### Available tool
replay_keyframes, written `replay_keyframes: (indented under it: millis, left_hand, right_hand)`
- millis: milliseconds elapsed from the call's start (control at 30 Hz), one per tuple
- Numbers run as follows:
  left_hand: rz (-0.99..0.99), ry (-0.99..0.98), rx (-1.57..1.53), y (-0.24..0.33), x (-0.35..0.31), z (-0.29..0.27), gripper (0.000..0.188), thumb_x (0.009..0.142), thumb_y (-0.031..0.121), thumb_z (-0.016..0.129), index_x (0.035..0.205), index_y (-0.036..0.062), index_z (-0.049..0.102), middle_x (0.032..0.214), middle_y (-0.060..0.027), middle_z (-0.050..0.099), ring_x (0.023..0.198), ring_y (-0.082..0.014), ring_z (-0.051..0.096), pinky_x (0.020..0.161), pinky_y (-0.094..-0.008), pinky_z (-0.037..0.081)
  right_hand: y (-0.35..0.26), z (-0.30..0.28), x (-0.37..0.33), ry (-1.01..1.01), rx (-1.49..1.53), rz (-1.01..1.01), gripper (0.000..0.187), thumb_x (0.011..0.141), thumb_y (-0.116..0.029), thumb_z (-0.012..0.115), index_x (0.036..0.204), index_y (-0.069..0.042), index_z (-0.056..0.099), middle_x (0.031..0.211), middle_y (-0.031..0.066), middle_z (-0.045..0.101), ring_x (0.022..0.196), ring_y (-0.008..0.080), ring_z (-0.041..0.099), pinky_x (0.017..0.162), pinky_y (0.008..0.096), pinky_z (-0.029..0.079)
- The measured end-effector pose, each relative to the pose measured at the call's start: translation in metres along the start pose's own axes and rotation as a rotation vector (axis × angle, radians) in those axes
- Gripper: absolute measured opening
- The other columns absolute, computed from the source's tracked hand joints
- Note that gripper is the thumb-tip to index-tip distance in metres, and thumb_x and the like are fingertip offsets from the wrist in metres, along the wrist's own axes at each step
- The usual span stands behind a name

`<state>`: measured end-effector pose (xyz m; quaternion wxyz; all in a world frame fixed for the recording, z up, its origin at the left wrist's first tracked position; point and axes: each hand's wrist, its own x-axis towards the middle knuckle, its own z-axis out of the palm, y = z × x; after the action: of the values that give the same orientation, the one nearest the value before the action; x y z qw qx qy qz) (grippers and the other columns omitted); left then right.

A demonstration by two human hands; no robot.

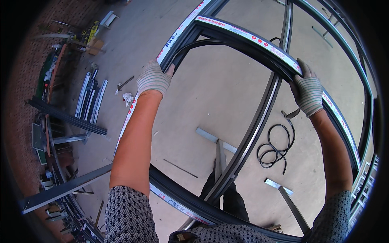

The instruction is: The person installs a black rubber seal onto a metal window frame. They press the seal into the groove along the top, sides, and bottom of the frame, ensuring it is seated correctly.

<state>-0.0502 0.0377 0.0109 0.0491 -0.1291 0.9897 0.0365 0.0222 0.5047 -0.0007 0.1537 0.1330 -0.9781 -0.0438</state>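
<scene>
I hold a dark frame (259, 44) up over the concrete floor (219, 89). My left hand (154, 77), gloved, has its fingers curled tight around the frame's left rail. My right hand (308, 94), also gloved, has its fingers wrapped over the top rail near the right corner. A black gasket coil (275, 148) lies on the floor under the frame, near its centre bar.

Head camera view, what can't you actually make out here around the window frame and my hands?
- Left hand and right hand: fingertips hidden behind the window frame.
- Frame's lower rail: cut off by sleeves and bottom edge.
- Black rubber strip: far end unclear.
- Metal profiles at left: too small and bent.
</scene>
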Motion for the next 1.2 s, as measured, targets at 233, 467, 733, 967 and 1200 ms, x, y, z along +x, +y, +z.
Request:
replay_keyframes:
  millis: [233, 467, 733, 967, 1200]
  left_hand:
    - [0.064, 0.001, -0.003, 0.055, 0.045, -0.012, 0.079, 0.093, 0.062, 0.074, 0.141, -0.0001, 0.061, 0.126, -0.0264, 0.073, 0.116, -0.0413, 0.073, 0.102, -0.0483, 0.058]
    - [0.064, 0.028, 0.049, 0.061, 0.049, -0.007, 0.079, 0.095, 0.062, 0.071, 0.141, 0.0000, 0.060, 0.126, -0.0260, 0.074, 0.117, -0.0414, 0.073, 0.103, -0.0476, 0.058]
    - [0.048, 0.045, 0.083, 0.061, 0.052, -0.004, 0.074, 0.098, 0.061, 0.067, 0.139, -0.0001, 0.061, 0.122, -0.0264, 0.075, 0.116, -0.0407, 0.073, 0.103, -0.0473, 0.057]
    - [0.049, 0.024, 0.096, 0.064, 0.051, -0.009, 0.073, 0.098, 0.061, 0.066, 0.140, 0.0012, 0.061, 0.123, -0.0255, 0.075, 0.117, -0.0409, 0.073, 0.103, -0.0470, 0.057]
    - [0.074, 0.028, 0.068, 0.075, 0.060, -0.011, 0.074, 0.098, 0.062, 0.066, 0.142, 0.0024, 0.061, 0.127, -0.0245, 0.074, 0.118, -0.0404, 0.073, 0.104, -0.0473, 0.057]
  right_hand:
    - [0.002, 0.005, 0.002, 0.035, -0.003, -0.031, 0.021, 0.087, -0.022, 0.078, 0.097, -0.004, 0.074, 0.153, 0.0226, 0.055, 0.132, 0.0433, 0.058, 0.112, 0.0501, 0.050]
    - [-0.002, 0.001, 0.004, 0.003, -0.031, -0.036, 0.020, 0.088, -0.026, 0.079, 0.093, -0.007, 0.072, 0.152, 0.0237, 0.055, 0.132, 0.0429, 0.058, 0.111, 0.0511, 0.050]
    - [-0.021, 0.007, 0.024, 0.007, -0.008, -0.027, 0.020, 0.091, -0.029, 0.077, 0.097, -0.009, 0.075, 0.150, 0.0252, 0.056, 0.132, 0.0434, 0.059, 0.113, 0.0510, 0.049]
    - [-0.023, 0.000, 0.026, -0.022, 0.041, 0.019, 0.021, 0.091, -0.029, 0.077, 0.101, -0.010, 0.077, 0.150, 0.0237, 0.057, 0.131, 0.0430, 0.059, 0.113, 0.0507, 0.049]
    - [-0.022, 0.004, 0.026, -0.014, 0.006, -0.015, 0.022, 0.092, -0.029, 0.077, 0.102, -0.010, 0.077, 0.148, 0.0239, 0.057, 0.131, 0.0433, 0.060, 0.112, 0.0514, 0.050]
